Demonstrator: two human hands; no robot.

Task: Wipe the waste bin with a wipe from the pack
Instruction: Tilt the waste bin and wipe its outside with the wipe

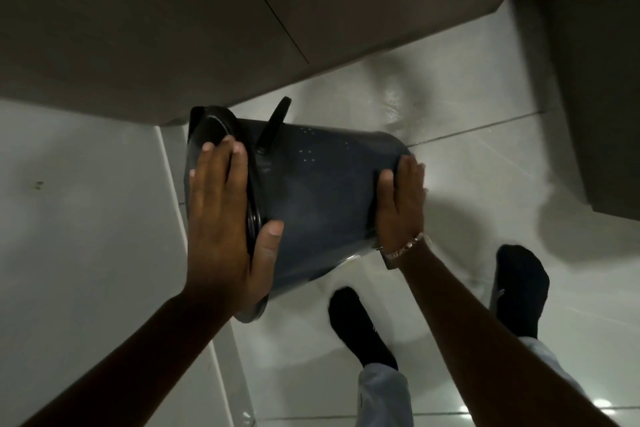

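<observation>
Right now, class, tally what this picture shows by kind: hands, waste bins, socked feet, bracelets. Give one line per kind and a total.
Hands: 2, left hand and right hand
Waste bins: 1, the dark waste bin held on its side
Socked feet: 2, left foot and right foot
Bracelets: 1, bracelet on the right wrist
Total: 6

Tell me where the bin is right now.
Centre of the head view: the bin is on its side between left hand and right hand, over the floor.
</observation>
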